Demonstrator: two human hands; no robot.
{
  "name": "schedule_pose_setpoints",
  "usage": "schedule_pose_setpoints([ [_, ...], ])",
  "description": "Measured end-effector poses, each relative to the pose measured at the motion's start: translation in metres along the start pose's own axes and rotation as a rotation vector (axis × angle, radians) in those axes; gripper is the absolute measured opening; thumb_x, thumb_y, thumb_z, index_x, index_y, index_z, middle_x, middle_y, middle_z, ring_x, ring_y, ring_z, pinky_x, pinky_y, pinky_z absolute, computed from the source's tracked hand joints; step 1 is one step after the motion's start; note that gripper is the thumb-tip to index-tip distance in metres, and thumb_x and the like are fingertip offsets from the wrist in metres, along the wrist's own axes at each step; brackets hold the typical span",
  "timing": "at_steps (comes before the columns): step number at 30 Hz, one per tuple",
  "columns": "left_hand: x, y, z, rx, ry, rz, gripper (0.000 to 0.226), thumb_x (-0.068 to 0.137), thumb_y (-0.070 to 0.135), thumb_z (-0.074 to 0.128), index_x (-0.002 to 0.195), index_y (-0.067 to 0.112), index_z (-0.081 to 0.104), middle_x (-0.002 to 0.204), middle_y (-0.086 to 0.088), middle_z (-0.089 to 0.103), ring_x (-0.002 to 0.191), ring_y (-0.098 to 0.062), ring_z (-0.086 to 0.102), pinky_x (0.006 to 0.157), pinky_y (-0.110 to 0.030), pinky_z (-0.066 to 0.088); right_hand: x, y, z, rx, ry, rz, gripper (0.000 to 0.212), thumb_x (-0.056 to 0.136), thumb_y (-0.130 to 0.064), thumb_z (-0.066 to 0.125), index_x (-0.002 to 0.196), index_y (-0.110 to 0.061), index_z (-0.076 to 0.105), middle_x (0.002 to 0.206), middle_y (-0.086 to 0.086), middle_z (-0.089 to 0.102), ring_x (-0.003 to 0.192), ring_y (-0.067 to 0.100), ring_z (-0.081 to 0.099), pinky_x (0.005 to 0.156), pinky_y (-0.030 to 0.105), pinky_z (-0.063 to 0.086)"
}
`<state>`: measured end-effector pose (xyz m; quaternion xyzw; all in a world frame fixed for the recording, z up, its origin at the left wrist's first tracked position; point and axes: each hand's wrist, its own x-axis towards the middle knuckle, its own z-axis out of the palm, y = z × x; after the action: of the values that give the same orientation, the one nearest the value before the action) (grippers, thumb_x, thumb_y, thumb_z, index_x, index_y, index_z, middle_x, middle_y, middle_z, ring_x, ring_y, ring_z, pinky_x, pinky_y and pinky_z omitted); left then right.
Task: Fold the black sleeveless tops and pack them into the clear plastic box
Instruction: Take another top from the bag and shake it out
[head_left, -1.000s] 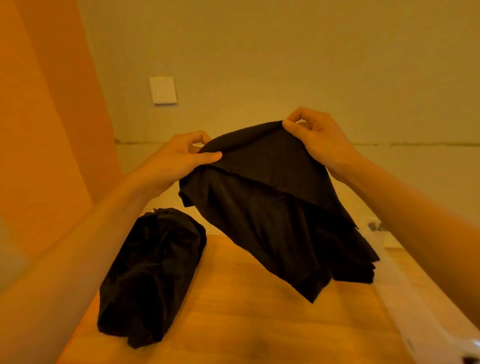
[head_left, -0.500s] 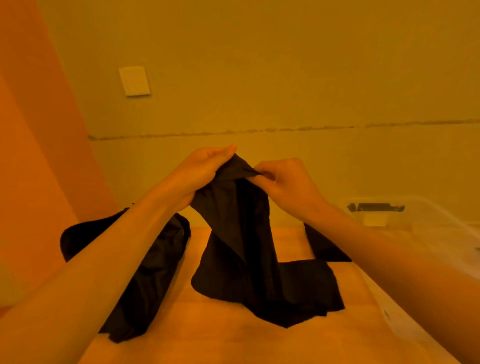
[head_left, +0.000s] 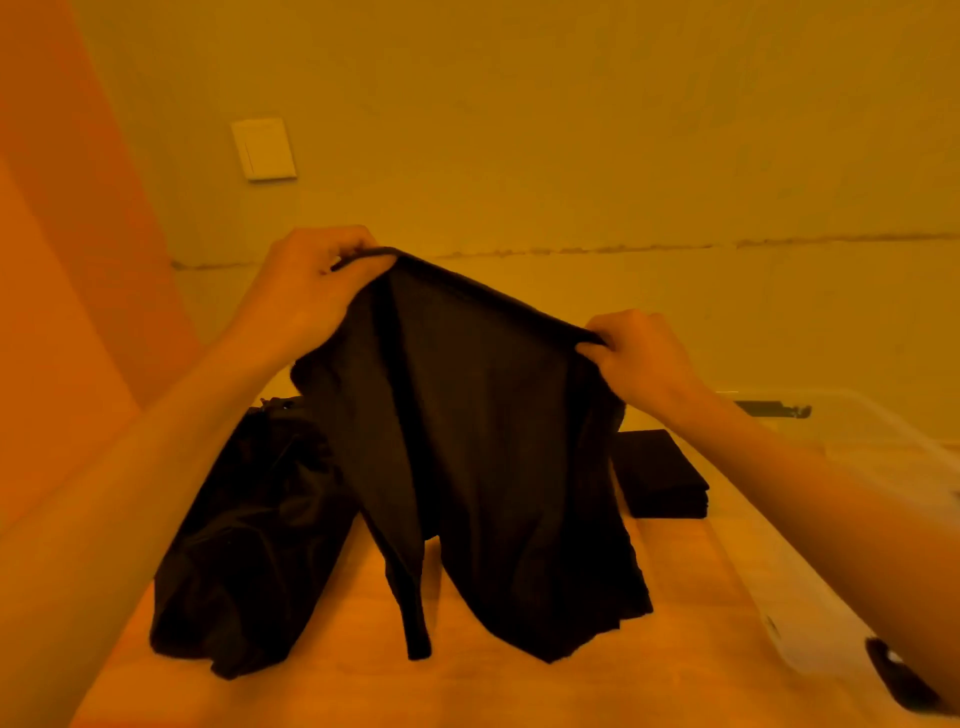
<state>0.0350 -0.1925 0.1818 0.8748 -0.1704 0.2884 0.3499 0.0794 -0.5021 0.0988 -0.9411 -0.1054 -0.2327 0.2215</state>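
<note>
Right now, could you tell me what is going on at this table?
A person holds a black sleeveless top up over the table, the left hand and the right hand each pinching its upper edge. A heap of black garments lies at left. A folded black stack sits by the clear plastic box; whether inside it, I cannot tell.

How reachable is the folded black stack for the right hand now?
Probably not yet: the right hand pinches the held top, so it is busy. Otherwise the folded stack lies just below it, unobstructed.
</note>
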Motion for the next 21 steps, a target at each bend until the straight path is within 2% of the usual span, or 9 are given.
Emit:
schedule_pose_setpoints([
  [2, -0.001, -0.009, -0.009, 0.054, 0.067, -0.007, 0.016, 0.100, 0.029, 0.061, 0.086, 0.026, 0.069, 0.092, -0.005, 0.063, 0.088, -0.019, 0.061, 0.076, -0.035, 0.047, 0.006, 0.015, 0.000, 0.061, 0.001, 0.065, 0.011, 0.100, -0.025, 0.060, 0.092, -0.027, 0.067, 0.075, -0.002, 0.064, 0.072, 0.017, 0.061, 0.059, 0.034, 0.047],
  [3, -0.003, -0.013, -0.014, 0.043, 0.084, -0.018, 0.018, 0.101, 0.029, 0.061, 0.085, 0.026, 0.069, 0.090, -0.007, 0.064, 0.085, -0.022, 0.062, 0.072, -0.039, 0.049, 0.008, 0.020, -0.001, 0.088, 0.018, 0.086, 0.011, 0.100, -0.026, 0.060, 0.092, -0.027, 0.067, 0.075, -0.001, 0.065, 0.071, 0.016, 0.061, 0.061, 0.034, 0.048],
  [6, -0.010, -0.022, -0.025, 0.004, 0.090, -0.070, 0.021, 0.101, 0.031, 0.060, 0.082, 0.029, 0.069, 0.079, -0.006, 0.067, 0.067, -0.020, 0.064, 0.056, -0.034, 0.049, 0.014, 0.028, -0.005, 0.198, 0.100, 0.117, 0.017, 0.100, -0.028, 0.060, 0.085, -0.023, 0.065, 0.070, -0.004, 0.061, 0.067, 0.015, 0.057, 0.055, 0.030, 0.039],
  [10, -0.018, -0.040, -0.038, 0.102, 0.134, -0.059, 0.027, 0.103, 0.034, 0.056, 0.087, 0.018, 0.072, 0.083, -0.012, 0.069, 0.073, -0.013, 0.061, 0.067, -0.036, 0.045, 0.023, 0.026, -0.026, 0.301, 0.262, 0.103, 0.051, 0.096, -0.041, 0.065, 0.057, -0.014, 0.046, 0.051, 0.001, 0.040, 0.052, 0.017, 0.040, 0.052, 0.033, 0.027],
  [13, -0.022, -0.053, -0.048, 0.094, 0.170, -0.140, 0.028, 0.104, 0.036, 0.055, 0.091, 0.018, 0.072, 0.089, -0.018, 0.069, 0.081, -0.025, 0.063, 0.072, -0.042, 0.046, 0.027, 0.013, -0.045, 0.252, 0.256, -0.064, 0.061, 0.093, -0.042, 0.068, 0.049, -0.017, 0.035, 0.046, -0.001, 0.032, 0.044, 0.010, 0.031, 0.049, 0.021, 0.027],
  [15, -0.022, -0.059, -0.049, 0.237, 0.111, -0.209, 0.024, 0.102, 0.031, 0.059, 0.093, 0.012, 0.072, 0.091, -0.019, 0.068, 0.088, -0.036, 0.063, 0.071, -0.041, 0.042, 0.030, 0.001, -0.055, 0.317, 0.205, -0.161, 0.061, 0.094, -0.039, 0.068, 0.049, -0.018, 0.033, 0.046, -0.002, 0.029, 0.042, 0.008, 0.030, 0.047, 0.018, 0.026],
  [17, -0.023, -0.053, -0.042, 0.365, 0.020, -0.246, 0.010, 0.095, 0.024, 0.068, 0.096, 0.015, 0.071, 0.097, -0.012, 0.068, 0.096, -0.032, 0.064, 0.073, -0.036, 0.043, 0.033, -0.014, -0.061, 0.375, 0.134, -0.229, 0.059, 0.096, -0.035, 0.066, 0.052, -0.018, 0.031, 0.049, -0.002, 0.025, 0.042, 0.006, 0.027, 0.046, 0.019, 0.022],
  [18, -0.025, -0.044, -0.033, 0.307, -0.044, -0.261, 0.009, 0.094, 0.025, 0.070, 0.101, 0.018, 0.070, 0.103, -0.006, 0.068, 0.099, -0.025, 0.064, 0.075, -0.033, 0.046, 0.035, -0.023, -0.061, 0.383, 0.091, -0.257, 0.058, 0.097, -0.033, 0.065, 0.053, -0.018, 0.031, 0.050, -0.002, 0.025, 0.042, 0.006, 0.026, 0.046, 0.019, 0.021],
  [21, -0.035, -0.003, 0.011, -0.108, -0.359, -0.268, 0.034, 0.094, 0.038, 0.067, 0.125, 0.025, 0.064, 0.120, 0.011, 0.066, 0.104, -0.001, 0.062, 0.084, -0.015, 0.046, 0.036, -0.055, -0.054, 0.367, -0.052, -0.354, 0.055, 0.098, -0.032, 0.063, 0.055, -0.020, 0.031, 0.052, -0.006, 0.024, 0.043, 0.006, 0.026, 0.046, 0.020, 0.022],
])
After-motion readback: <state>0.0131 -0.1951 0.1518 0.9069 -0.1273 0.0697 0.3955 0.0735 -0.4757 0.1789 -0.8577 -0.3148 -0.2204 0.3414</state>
